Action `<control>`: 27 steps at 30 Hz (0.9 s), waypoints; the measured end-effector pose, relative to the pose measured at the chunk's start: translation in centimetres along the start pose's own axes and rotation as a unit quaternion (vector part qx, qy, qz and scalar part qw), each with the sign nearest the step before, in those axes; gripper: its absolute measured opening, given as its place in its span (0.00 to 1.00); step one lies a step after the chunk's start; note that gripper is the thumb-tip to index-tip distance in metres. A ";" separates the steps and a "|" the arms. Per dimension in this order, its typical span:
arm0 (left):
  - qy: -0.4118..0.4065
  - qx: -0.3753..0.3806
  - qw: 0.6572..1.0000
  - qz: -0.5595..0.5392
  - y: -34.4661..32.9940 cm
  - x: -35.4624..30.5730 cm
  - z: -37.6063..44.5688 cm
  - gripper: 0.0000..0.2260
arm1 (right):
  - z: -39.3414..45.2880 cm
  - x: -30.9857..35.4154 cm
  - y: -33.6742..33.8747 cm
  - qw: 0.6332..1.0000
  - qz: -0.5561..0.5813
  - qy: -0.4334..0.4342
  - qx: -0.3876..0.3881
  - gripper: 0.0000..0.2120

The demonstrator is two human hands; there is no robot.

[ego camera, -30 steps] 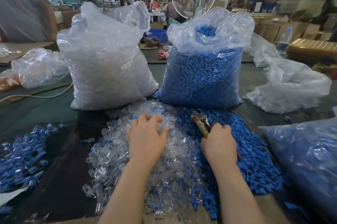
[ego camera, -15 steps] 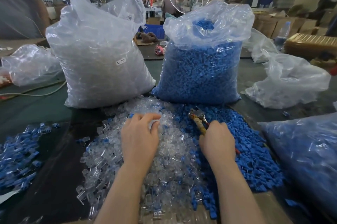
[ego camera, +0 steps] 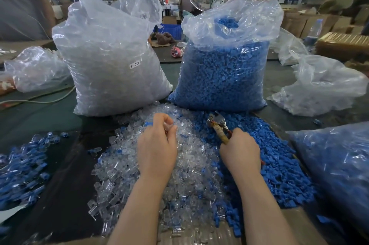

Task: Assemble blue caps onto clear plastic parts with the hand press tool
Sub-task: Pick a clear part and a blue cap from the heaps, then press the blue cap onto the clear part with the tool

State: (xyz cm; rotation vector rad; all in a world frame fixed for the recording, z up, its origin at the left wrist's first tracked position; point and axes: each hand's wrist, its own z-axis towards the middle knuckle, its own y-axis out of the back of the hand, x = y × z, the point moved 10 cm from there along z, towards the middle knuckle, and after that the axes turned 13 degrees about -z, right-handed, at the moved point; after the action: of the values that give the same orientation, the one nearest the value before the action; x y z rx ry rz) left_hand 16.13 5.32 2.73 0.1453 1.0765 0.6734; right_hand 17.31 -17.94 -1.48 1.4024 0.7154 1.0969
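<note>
Fingers and thumb of the left hand (ego camera: pixel 157 145) are curled together, pinching one clear plastic part (ego camera: pixel 168 126) lifted just above the loose heap of clear parts (ego camera: pixel 139 165). The right hand (ego camera: pixel 240 152) is wrapped round the handles of the hand press tool (ego camera: pixel 218 127), whose metal head points away from the person and rests above the loose heap of blue caps (ego camera: pixel 279 165). Whether the tool's jaws stand apart or together cannot be told.

Risks from this position, as a judgement:
- The pinched part is small, smooth and transparent. A light grip may let it slip back into the heap, where it would be hard to tell from its neighbours.
- No blue cap is visibly seated on it. Pressing before a cap is aligned would likely deform the part or set the cap crooked.
- Left fingertips sit near the tool head. Closing the handles while they steady the part could nip skin.
- The two heaps touch along their shared edge, and stray caps lie among the clear parts, so a wrong piece may be picked.

Appearance: clear parts are thin, glossy and colourless; caps are matte blue and blocky. Beyond the heaps stand a bag of clear parts (ego camera: pixel 111 61) and a bag of blue caps (ego camera: pixel 225 65). Pieces showing both clear and blue, apparently assembled, lie on the table (ego camera: pixel 65 155) at the left (ego camera: pixel 24 167).
</note>
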 end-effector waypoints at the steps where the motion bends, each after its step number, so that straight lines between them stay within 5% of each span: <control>1: -0.001 0.003 1.000 -0.003 0.0 -0.1 0.0 0.09 | 0.0 0.0 0.1 1.000 0.009 0.001 -0.005 0.08; 14: 0.021 0.048 0.996 -0.070 -1.1 0.1 0.3 0.07 | 0.1 1.6 1.3 0.963 0.268 0.032 -0.026 0.08; 27: 0.031 0.051 0.996 -0.071 -1.6 0.3 0.2 0.10 | 0.0 2.2 0.4 0.953 0.302 0.037 0.001 0.11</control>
State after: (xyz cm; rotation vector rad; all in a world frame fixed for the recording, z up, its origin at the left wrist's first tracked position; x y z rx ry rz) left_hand 17.10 4.26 1.89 0.1349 1.1708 0.4977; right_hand 18.05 -16.07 -0.59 1.6385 0.3344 1.6265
